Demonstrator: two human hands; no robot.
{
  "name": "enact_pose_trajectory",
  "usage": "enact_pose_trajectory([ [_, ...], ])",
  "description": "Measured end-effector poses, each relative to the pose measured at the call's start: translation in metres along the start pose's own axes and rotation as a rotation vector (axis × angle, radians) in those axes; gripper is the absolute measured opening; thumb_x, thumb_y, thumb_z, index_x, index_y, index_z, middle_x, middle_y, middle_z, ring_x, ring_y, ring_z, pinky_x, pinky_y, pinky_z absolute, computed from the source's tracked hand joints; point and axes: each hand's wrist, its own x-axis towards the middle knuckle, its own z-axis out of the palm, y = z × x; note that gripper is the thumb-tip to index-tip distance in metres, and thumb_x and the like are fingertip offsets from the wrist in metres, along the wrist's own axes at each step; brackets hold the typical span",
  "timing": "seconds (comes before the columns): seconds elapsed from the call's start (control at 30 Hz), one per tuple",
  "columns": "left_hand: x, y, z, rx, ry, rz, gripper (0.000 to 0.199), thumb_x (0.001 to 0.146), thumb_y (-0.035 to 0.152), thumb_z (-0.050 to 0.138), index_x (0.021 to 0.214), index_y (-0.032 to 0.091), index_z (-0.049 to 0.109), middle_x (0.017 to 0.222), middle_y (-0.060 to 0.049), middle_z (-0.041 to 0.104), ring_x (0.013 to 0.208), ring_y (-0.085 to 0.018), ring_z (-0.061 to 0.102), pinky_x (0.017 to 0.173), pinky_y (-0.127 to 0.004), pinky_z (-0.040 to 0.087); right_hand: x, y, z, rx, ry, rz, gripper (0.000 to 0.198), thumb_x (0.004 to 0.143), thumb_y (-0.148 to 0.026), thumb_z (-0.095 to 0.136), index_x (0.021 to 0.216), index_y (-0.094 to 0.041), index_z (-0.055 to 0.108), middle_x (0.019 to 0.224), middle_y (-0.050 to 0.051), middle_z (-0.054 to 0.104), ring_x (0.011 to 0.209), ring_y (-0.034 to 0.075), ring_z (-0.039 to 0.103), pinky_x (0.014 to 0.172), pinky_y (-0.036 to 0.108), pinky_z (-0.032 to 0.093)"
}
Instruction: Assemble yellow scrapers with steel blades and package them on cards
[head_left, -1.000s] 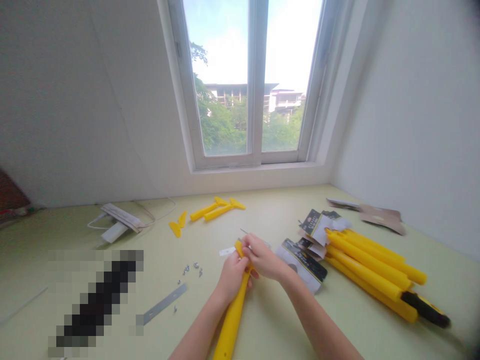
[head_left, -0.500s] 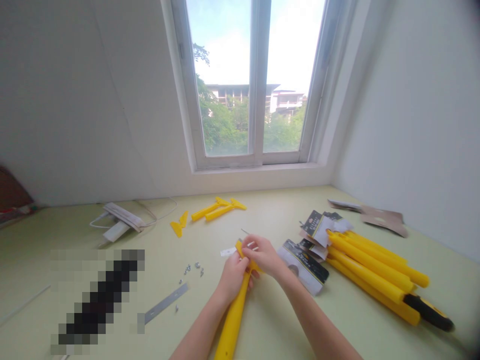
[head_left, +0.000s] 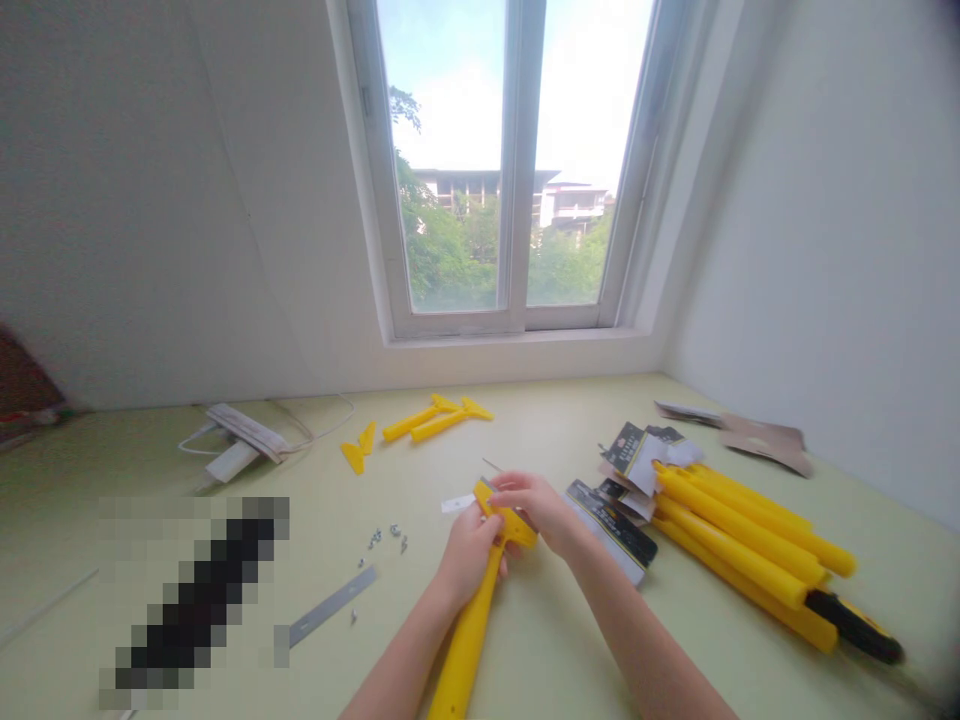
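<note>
Steadying the yellow scraper [head_left: 475, 625] above the table [head_left: 555, 640], handle toward the near edge, the left hand [head_left: 465, 556] wraps closed around its neck, seemingly to brace the head, which the half-curled right hand [head_left: 537, 508] touches, anything pinched being too hidden to tell.

Pale table [head_left: 540, 640], loose screws [head_left: 376, 537], metal strip [head_left: 332, 607]

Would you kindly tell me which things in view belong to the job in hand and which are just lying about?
Likely the job:
held yellow scraper
small screws
flat metal blade
piled yellow handles

Apparently lying about:
white power strip
brown cardboard pieces
</note>
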Motion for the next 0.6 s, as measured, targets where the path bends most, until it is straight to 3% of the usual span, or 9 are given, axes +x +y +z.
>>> enact_pose_trajectory([
  [0.23, 0.000, 0.002, 0.000, 0.005, 0.005, -0.017, 0.021, 0.072, 0.021, 0.037, 0.089, 0.013, 0.046, 0.052, 0.001, 0.059, 0.030, -0.009, 0.046, 0.029, -0.018, 0.032, -0.001, 0.001, 0.003, -0.049, 0.049, -0.030, 0.029, 0.054, -0.019, 0.064, 0.082, -0.014, 0.057, 0.070, 0.001, 0.063, 0.058, 0.013, 0.058, 0.051, 0.022, 0.043],
  [0.37, 0.002, -0.001, 0.000, 0.005, 0.013, -0.013, 0.023, 0.072, 0.023, 0.038, 0.090, 0.013, 0.046, 0.051, 0.000, 0.059, 0.029, -0.009, 0.045, 0.029, -0.018, 0.031, -0.001, -0.002, 0.003, -0.099, 0.028, -0.030, 0.030, 0.062, -0.027, 0.060, 0.088, -0.014, 0.057, 0.073, 0.004, 0.064, 0.057, 0.015, 0.059, 0.048, 0.024, 0.043],
  [0.6, 0.003, -0.001, -0.005, -0.004, 0.035, -0.064, 0.019, 0.071, 0.026, 0.040, 0.085, 0.014, 0.045, 0.051, 0.000, 0.059, 0.029, -0.009, 0.044, 0.030, -0.019, 0.031, -0.004, -0.011, 0.007, -0.402, 0.358, -0.431, 0.017, 0.073, -0.025, 0.046, 0.078, -0.017, 0.060, 0.082, 0.004, 0.062, 0.078, 0.017, 0.055, 0.073, 0.030, 0.042],
])
